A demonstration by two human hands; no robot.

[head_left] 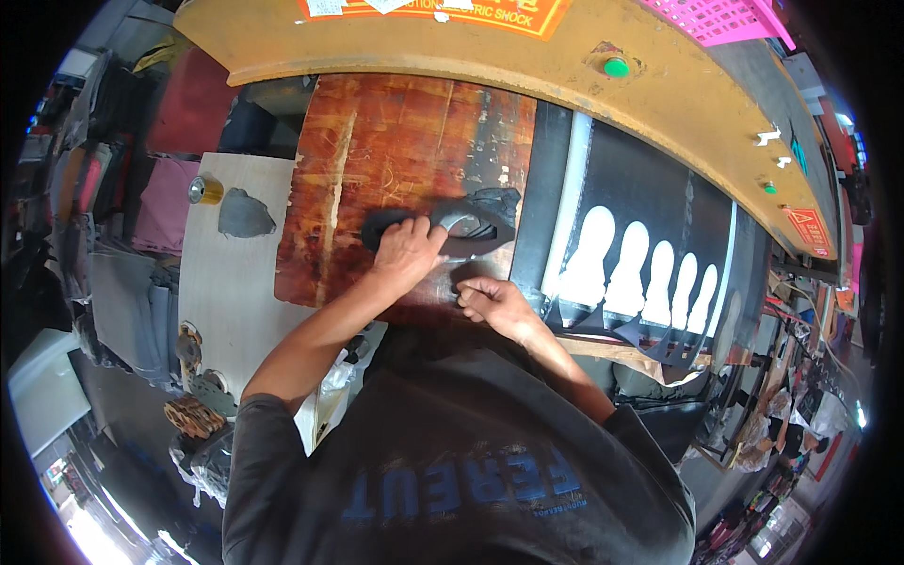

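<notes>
A dark, flat piece with an oval opening [490, 247] lies on a worn reddish-brown board [414, 141] in front of me. A pale, thin rim shows around part of the opening. My left hand [411, 249] is closed over the dark piece's left part, fingers curled at the opening's edge. Nearer to my body and further right, my right hand [496, 303] is closed, with thumb and forefinger pressed together just below the piece. Whether something small sits in that pinch cannot be made out. A crumpled dark scrap [499, 199] lies at the piece's far edge.
Several black pieces with white sole shapes [624, 282] lie in a row at right. A yellow machine beam [452, 52] with a green button [617, 67] spans the far side. Left, a pale board [226, 273] bears a tape roll [205, 190] and a grey scrap [247, 215].
</notes>
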